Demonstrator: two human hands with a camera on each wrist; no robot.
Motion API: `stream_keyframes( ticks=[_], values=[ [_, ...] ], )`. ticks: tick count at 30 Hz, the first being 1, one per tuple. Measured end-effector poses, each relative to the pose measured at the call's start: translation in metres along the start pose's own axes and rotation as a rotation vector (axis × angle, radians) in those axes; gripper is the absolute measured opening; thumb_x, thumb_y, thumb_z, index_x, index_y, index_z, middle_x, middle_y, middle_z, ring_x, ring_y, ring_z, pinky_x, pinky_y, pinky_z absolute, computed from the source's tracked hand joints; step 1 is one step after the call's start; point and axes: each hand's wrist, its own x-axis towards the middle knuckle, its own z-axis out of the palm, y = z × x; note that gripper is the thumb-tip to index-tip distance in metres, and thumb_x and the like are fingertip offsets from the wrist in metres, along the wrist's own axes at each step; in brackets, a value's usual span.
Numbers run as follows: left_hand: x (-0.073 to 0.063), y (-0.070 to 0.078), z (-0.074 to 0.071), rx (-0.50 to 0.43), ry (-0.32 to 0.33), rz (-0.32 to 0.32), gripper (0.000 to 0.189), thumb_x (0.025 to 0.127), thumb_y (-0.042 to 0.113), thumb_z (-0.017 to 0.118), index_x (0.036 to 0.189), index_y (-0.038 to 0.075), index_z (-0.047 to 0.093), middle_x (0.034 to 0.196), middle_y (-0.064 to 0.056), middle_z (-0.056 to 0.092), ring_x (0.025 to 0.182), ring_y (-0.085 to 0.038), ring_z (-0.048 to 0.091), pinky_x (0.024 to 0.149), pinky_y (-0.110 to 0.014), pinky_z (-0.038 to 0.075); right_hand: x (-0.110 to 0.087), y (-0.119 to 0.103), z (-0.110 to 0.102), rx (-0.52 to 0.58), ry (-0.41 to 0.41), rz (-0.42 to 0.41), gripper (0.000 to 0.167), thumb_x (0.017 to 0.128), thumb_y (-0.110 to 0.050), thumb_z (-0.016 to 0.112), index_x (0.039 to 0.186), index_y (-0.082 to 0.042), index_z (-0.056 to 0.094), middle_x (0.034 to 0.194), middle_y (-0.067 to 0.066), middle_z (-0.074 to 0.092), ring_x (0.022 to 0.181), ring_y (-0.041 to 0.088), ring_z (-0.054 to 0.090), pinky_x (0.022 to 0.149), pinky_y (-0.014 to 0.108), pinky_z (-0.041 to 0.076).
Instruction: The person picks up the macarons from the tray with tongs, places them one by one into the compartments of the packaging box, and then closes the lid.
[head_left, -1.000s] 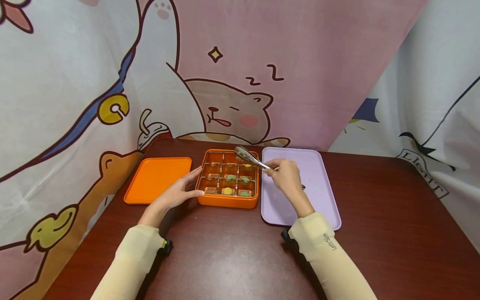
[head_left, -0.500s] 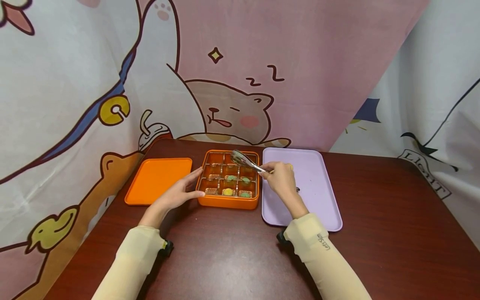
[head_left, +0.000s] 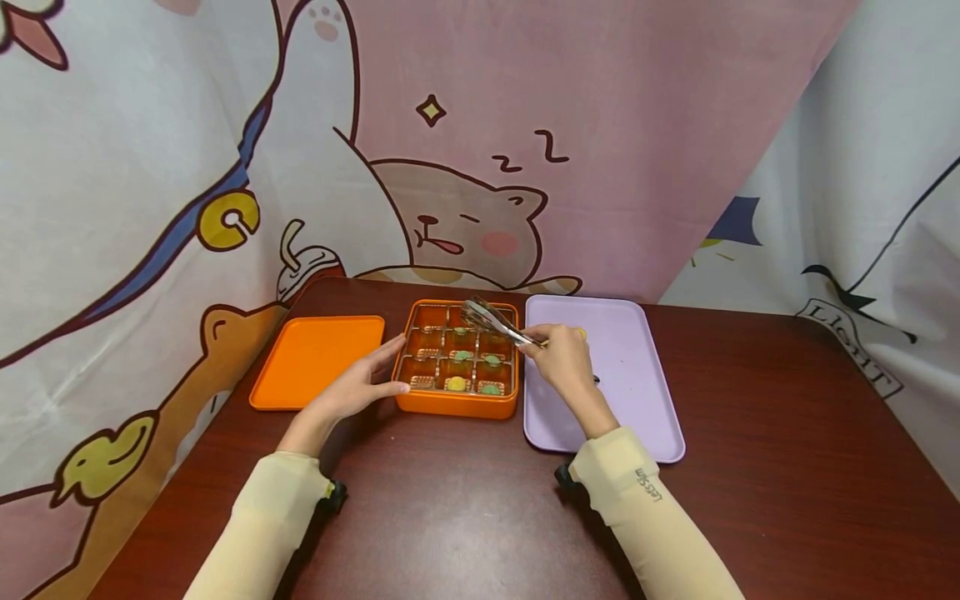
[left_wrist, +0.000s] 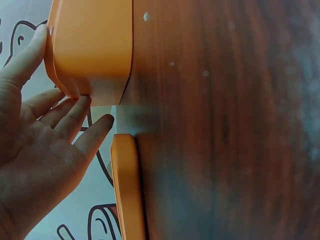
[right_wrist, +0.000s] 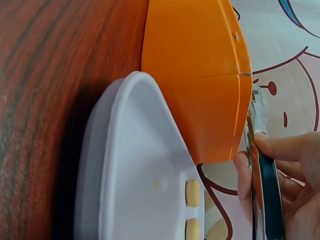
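In the head view my right hand (head_left: 564, 358) grips metal tongs (head_left: 498, 323), whose ends hang over the back of an orange box (head_left: 457, 406). The tongs' dark green handle (right_wrist: 271, 200) shows in the right wrist view. Several compartments divide the box; some hold small green pieces (head_left: 491, 389) and a yellow piece (head_left: 455, 383). Whether the tongs' ends hold anything cannot be made out. My left hand (head_left: 356, 387) rests against the box's left side, its fingers loosely extended and its thumb at the near left corner.
A lilac tray (head_left: 637, 417) lies right of the box. Two pale yellow pieces (right_wrist: 192, 193) sit in it, seen from the right wrist. To the left lies a flat orange lid (head_left: 315, 358). A printed cloth (head_left: 637, 125) hangs behind the dark wooden table (head_left: 450, 508).
My right hand has shifted slightly left with the tongs over the box. Since half a second ago the tongs' arms look a little further apart. My left hand stays at the box.
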Motion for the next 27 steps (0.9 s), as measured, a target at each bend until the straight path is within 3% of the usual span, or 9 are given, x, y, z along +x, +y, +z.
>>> stream_keyframes(
  ticks=[11,17,27],
  values=[
    [0.001,-0.001,0.001,-0.004,0.002,0.002,0.081,0.096,0.016,0.067,0.16,0.007,0.018,0.169,-0.011,0.011,0.154,-0.038,0.017,0.121,-0.061,0.02,-0.004,0.005,-0.01,0.011,-0.014,0.004,0.029,0.089,-0.027,0.075,0.116,-0.017,0.077,0.108,0.008,0.077,0.097,0.031,0.069,0.08,0.049,0.051],
    [0.0,-0.001,0.0,0.006,0.004,0.006,0.082,0.096,0.017,0.067,0.16,0.008,0.018,0.169,-0.011,0.011,0.154,-0.038,0.016,0.121,-0.061,0.021,-0.008,0.013,-0.018,0.005,0.004,0.009,0.032,0.087,-0.031,0.076,0.115,-0.016,0.077,0.105,0.009,0.078,0.088,0.03,0.068,0.074,0.048,0.05],
    [-0.001,0.0,0.0,-0.006,-0.002,-0.005,0.081,0.096,0.017,0.066,0.16,0.008,0.018,0.169,-0.011,0.01,0.154,-0.039,0.017,0.121,-0.061,0.021,-0.015,0.03,-0.029,0.02,0.035,0.019,0.032,0.088,-0.028,0.076,0.116,-0.014,0.076,0.107,0.009,0.077,0.094,0.033,0.071,0.077,0.052,0.051]
  ],
)
